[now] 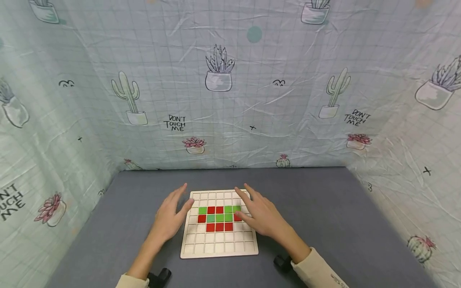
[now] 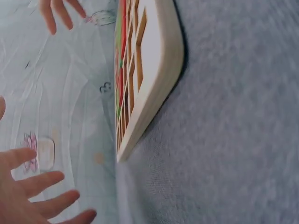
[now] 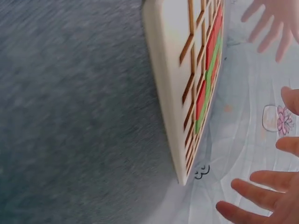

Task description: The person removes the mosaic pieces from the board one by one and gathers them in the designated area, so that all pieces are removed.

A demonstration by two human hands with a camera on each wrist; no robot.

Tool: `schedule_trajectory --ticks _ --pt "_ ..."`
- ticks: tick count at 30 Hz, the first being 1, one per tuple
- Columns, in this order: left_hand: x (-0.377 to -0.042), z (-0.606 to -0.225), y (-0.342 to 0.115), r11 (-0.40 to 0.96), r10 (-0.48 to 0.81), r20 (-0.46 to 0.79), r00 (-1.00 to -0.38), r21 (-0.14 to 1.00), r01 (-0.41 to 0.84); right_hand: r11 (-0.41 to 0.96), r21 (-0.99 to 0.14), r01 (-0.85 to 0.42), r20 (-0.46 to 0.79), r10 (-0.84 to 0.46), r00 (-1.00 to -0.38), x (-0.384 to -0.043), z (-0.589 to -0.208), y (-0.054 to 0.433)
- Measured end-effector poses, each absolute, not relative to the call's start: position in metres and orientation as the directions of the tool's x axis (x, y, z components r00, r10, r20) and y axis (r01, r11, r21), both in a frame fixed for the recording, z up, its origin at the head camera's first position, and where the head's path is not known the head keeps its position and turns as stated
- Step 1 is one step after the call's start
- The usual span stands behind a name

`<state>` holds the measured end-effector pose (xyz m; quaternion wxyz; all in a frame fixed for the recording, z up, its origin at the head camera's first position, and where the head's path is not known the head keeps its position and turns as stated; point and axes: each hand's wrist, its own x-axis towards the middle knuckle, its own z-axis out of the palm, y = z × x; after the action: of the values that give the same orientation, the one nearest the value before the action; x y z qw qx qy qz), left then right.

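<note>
The board (image 1: 200,249) lies flat on the table (image 1: 306,224), in front of the person and between the two hands. Red squares (image 1: 219,227) and green squares (image 1: 219,218) occupy three adjoining rows: five visible in the first, five in the second, three in the row nearest the person. The other visible cells are bare. No loose square shows on the table. Judged from this layout, the visible pattern appears complete, or paused; whether any bare cell requires filling cannot be told.

The board appears nearly square, with no evident long axis. Its near edge faces the person, turned very slightly, right corner farther away.

The left hand (image 1: 169,218) is raised beside the left edge, fingers apart, gripping nothing. The right hand (image 1: 264,216) is raised over the right edge, fingers likewise apart and unloaded.
</note>
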<state>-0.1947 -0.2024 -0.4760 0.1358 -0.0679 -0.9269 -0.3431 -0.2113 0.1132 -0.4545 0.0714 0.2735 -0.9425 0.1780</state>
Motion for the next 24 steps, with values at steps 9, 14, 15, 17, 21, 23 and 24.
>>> schedule_trajectory --ticks 9,14,15,17,21,23,24 --pt "-0.198 -0.482 -0.223 0.564 -0.011 0.145 -0.989 0.818 0.114 0.729 -0.341 -0.594 0.186 -0.567 -0.802 -0.215 -0.445 0.097" --pt "-0.2 -0.484 -0.229 0.511 0.011 0.052 -0.999 0.858 0.05 0.706 -0.323 -0.63 0.185 -0.606 -0.774 -0.219 -0.442 0.089" --pt "-0.2 -0.485 -0.23 0.508 0.018 0.038 -0.999 0.861 0.042 0.702 -0.322 -0.635 0.18 -0.613 -0.769 -0.221 -0.443 0.087" --pt "-0.2 -0.486 -0.231 0.507 0.033 0.011 -0.999 0.862 0.026 0.696 -0.325 -0.64 0.163 -0.625 -0.763 -0.223 -0.443 0.082" --pt "-0.201 -0.488 -0.233 0.506 0.064 -0.022 -0.998 0.862 0.013 0.679 -0.356 -0.642 0.124 -0.647 -0.752 -0.226 -0.442 0.073" --pt "-0.201 -0.489 -0.234 0.492 0.078 -0.042 -0.996 0.871 0.002 0.67 -0.369 -0.645 0.115 -0.655 -0.747 -0.228 -0.44 0.068" --pt "-0.202 -0.489 -0.235 0.484 0.087 -0.054 -0.995 0.875 -0.005 0.663 -0.378 -0.646 0.113 -0.659 -0.743 -0.23 -0.44 0.066"
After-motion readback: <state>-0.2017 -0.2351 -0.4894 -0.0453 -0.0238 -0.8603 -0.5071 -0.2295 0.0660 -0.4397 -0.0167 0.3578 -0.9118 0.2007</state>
